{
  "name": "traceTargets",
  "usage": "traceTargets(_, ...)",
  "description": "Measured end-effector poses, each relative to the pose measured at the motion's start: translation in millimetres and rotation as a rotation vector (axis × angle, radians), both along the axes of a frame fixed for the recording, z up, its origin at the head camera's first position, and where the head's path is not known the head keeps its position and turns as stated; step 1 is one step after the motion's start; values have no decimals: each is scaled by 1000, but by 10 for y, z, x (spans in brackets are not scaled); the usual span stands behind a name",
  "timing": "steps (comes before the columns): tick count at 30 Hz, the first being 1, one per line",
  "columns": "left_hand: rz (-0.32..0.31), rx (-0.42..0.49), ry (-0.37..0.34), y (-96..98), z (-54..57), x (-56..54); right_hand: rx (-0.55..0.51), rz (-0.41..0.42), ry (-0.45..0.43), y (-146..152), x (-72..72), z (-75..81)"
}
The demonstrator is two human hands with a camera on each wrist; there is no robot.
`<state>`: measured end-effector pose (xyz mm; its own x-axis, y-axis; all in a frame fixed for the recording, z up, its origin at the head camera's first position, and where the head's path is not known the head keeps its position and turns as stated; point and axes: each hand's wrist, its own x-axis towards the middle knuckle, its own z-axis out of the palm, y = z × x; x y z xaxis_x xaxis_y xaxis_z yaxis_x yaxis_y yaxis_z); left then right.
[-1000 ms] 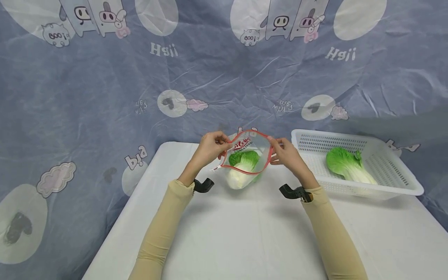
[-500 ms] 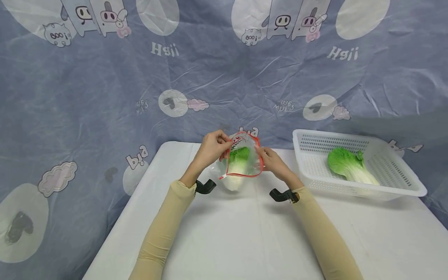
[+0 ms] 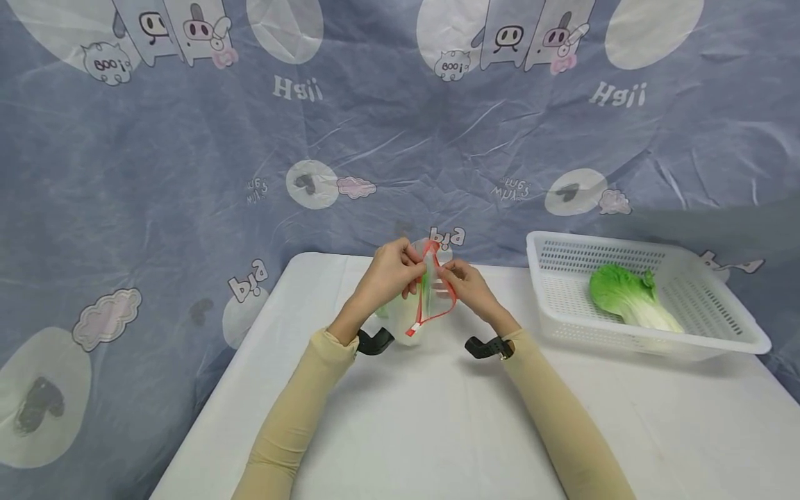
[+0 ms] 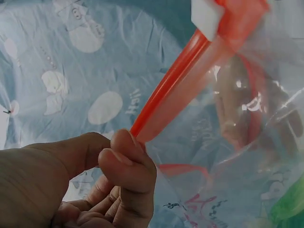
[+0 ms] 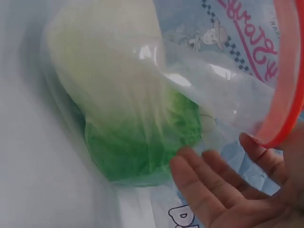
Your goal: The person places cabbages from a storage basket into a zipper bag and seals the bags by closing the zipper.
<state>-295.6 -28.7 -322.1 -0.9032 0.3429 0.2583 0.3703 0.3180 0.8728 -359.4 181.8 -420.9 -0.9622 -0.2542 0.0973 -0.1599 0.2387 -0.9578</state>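
Left hand (image 3: 390,272), right hand (image 3: 471,285) angled inward, close together, pinching red rim (image 5: 288,111) of bag (image 5: 216,88)

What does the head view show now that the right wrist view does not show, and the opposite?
Only the head view: the left hand, and the white basket with a leafy vegetable in it.

Only the right wrist view: the pink lettering and the printed figure in a hat on the bag.

Both: the right hand, the clear bag with its red edge, and the bagged vegetable.
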Motion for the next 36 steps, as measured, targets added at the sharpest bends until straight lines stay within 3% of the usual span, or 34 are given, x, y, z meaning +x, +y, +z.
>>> traceTargets(4,-19,-30,-8,95,-36,4,64,-72,64,129,16,32)
traceTargets(11,39,-23,22,195,-117,-28,193,-262,151,410,47,82)
traceTargets(14,52,15,28,223,-150,-45,237,-279,195,476,80,104)
traceTargets(19,62,94,27,264,-188,-64,310,-231,210,570,221,232)
traceTargets(25,57,124,20,299,-216,-73,462,-162,144,870,455,619)
traceTargets(30,34,103,9,306,-231,-73,590,-142,3,1405,558,994)
traceTargets(33,19,97,5,306,-236,-68,703,-192,-73,1802,561,1097)
traceTargets(36,10,88,2,310,-251,-66,855,-249,-119,2176,546,1087)
